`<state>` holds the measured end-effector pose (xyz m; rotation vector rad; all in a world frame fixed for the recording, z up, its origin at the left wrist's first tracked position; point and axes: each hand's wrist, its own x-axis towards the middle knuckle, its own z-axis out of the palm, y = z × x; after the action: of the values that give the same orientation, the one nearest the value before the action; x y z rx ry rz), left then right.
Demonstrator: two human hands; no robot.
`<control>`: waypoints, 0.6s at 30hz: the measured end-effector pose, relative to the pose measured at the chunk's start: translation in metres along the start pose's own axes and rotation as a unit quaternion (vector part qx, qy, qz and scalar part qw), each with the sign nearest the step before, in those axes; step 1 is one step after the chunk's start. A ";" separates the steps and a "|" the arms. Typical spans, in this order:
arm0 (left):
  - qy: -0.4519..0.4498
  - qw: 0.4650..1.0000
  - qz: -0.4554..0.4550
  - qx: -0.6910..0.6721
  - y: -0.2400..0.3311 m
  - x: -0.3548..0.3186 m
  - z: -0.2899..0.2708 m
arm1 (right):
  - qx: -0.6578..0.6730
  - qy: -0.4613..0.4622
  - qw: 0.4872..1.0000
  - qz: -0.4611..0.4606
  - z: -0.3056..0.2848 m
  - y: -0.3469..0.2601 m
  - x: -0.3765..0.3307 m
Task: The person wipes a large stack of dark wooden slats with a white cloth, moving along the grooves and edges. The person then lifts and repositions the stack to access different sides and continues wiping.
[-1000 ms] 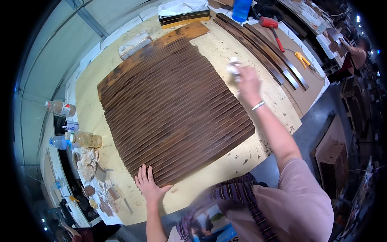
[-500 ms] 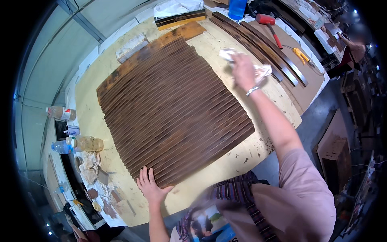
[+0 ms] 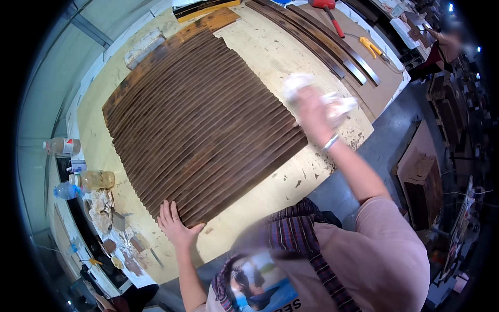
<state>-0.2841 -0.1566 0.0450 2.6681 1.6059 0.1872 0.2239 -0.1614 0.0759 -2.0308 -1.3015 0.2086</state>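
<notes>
Dark brown wood slats (image 3: 197, 125), many ridges lying side by side, cover the middle of the table as one ribbed panel. At its near left corner my left hand (image 3: 178, 229) presses down, fingers stretched over the ridges and thumb along the near edge. Close to the panel's right edge, my right hand (image 3: 313, 117) grips a crumpled white cloth (image 3: 340, 105), which sticks out on both sides of the fingers. Motion blurs this hand and the cloth; whether they touch the panel's edge I cannot tell.
A pale tabletop (image 3: 265, 200) carries a scorched-looking board (image 3: 221, 20) under the panel's far edge and a whitish block (image 3: 144, 48). Far right lie long dark strips (image 3: 332, 44), a red mallet (image 3: 332, 18) and a yellow-handled tool (image 3: 371, 48). Bottles (image 3: 96, 179) stand left. A person (image 3: 442, 47) works beyond.
My right hand with the cloth has come nearer, toward the panel's near right corner. The left hand stays on its corner. The whole view has shifted, so the table appears further up and left.
</notes>
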 end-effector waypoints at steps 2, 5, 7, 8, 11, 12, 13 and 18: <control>-0.011 1.000 0.000 0.005 0.002 0.003 -0.002 | -0.109 -0.134 0.954 -0.247 0.047 -0.055 -0.059; -0.018 1.000 -0.006 0.008 -0.001 0.001 -0.003 | 0.054 -0.162 0.862 -0.478 0.087 -0.108 -0.131; -0.006 1.000 -0.002 0.013 -0.006 -0.007 0.000 | 0.060 -0.097 0.893 -0.436 0.094 -0.059 -0.120; -0.002 1.000 -0.004 0.013 -0.005 -0.009 0.000 | 0.078 -0.125 0.928 -0.343 0.074 -0.038 -0.107; 0.005 1.000 -0.003 0.008 0.003 -0.001 0.001 | 0.053 -0.073 0.989 -0.114 0.008 0.056 -0.073; 0.005 1.000 -0.003 0.007 0.004 0.000 0.001 | 0.015 -0.022 0.996 -0.083 -0.013 0.091 -0.065; 0.004 1.000 -0.005 0.005 0.005 0.000 0.002 | -0.054 0.028 0.996 -0.072 -0.031 0.113 -0.061; -0.011 1.000 -0.021 0.002 0.002 -0.002 -0.001 | -0.064 0.181 0.980 -0.053 -0.042 0.060 -0.055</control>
<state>-0.2832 -0.1598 0.0456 2.6264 1.6556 0.1545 0.2616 -0.2422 0.0565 -1.9813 -1.2100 -0.2907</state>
